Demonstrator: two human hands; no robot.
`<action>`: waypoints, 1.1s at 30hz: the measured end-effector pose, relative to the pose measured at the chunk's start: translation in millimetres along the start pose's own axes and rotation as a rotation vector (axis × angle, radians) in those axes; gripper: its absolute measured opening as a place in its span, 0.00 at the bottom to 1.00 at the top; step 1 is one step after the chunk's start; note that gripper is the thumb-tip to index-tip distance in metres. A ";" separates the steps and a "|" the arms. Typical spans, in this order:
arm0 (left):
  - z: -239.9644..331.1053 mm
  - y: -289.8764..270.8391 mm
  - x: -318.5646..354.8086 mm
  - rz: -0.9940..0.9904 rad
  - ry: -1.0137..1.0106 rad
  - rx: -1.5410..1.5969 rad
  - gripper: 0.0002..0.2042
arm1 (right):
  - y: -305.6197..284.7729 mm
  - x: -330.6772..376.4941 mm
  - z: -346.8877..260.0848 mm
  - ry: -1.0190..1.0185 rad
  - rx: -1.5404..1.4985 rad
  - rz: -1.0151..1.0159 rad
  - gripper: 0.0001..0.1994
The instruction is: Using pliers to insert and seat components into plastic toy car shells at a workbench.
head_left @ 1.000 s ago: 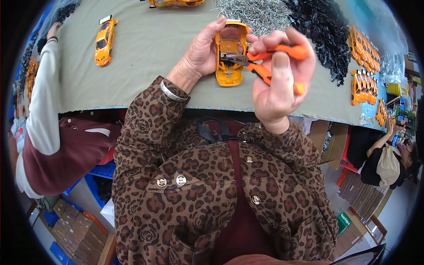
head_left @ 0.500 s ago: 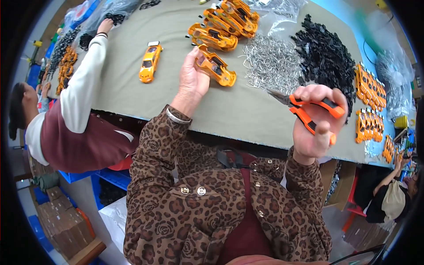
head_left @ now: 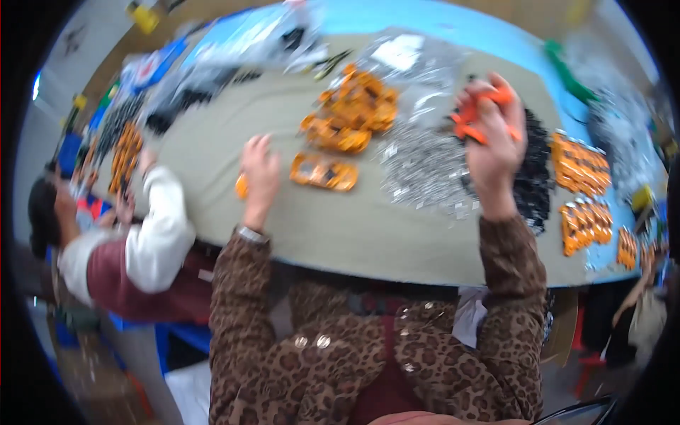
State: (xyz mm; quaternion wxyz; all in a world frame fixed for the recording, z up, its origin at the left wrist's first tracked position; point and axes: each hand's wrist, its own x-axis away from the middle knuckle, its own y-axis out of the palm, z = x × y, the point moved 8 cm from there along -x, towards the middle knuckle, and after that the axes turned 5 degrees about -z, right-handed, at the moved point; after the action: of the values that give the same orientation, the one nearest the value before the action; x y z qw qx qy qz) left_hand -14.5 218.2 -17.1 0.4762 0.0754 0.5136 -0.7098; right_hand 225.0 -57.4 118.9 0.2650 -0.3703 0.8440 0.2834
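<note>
My left hand (head_left: pixel 262 170) is above the table at the middle left, fingers stretched forward and slightly blurred. It covers most of an orange toy car (head_left: pixel 241 186); only a bit of the car shows at the hand's left side, and whether they touch is hidden. Just right of that hand lies an orange toy car body (head_left: pixel 324 172). Raised over the right part of the table, my right hand (head_left: pixel 496 152) is closed around orange-handled pliers (head_left: pixel 482 117), whose jaws are blurred.
Beyond the car body is a pile of orange car bodies (head_left: pixel 354 110). Silvery small parts (head_left: pixel 425 166) and black parts (head_left: pixel 536 170) lie in heaps to the right. Rows of orange cars (head_left: pixel 581 166) stand far right. A co-worker in white sleeves (head_left: pixel 159 230) sits at left.
My left hand has let go of the orange car body and moved left over the single car. My right hand has lifted the pliers and closed round them. The view has shifted.
</note>
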 end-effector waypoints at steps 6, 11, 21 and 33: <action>-65.1 7.2 7.1 -0.273 -0.243 -0.509 0.24 | -64.6 -83.4 -2.9 -0.312 -0.101 0.314 0.19; -99.8 4.3 11.6 -0.374 -0.379 -0.261 0.25 | -106.7 -2.3 -46.8 -0.226 -0.228 0.217 0.19; 81.1 44.3 64.7 -0.728 -0.719 1.738 0.27 | -174.8 113.5 -50.0 -0.046 0.037 0.354 0.22; 181.9 148.0 111.8 -1.146 -1.008 2.012 0.34 | -187.0 117.8 -0.7 -0.015 0.013 0.734 0.19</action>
State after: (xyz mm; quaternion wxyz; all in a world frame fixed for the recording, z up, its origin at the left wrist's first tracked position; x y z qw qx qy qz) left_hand 106.6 2.8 -97.2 -0.0244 -0.1075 -0.5317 -0.8397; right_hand 300.9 -219.5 -10.8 0.1543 -0.0388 0.9205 0.3570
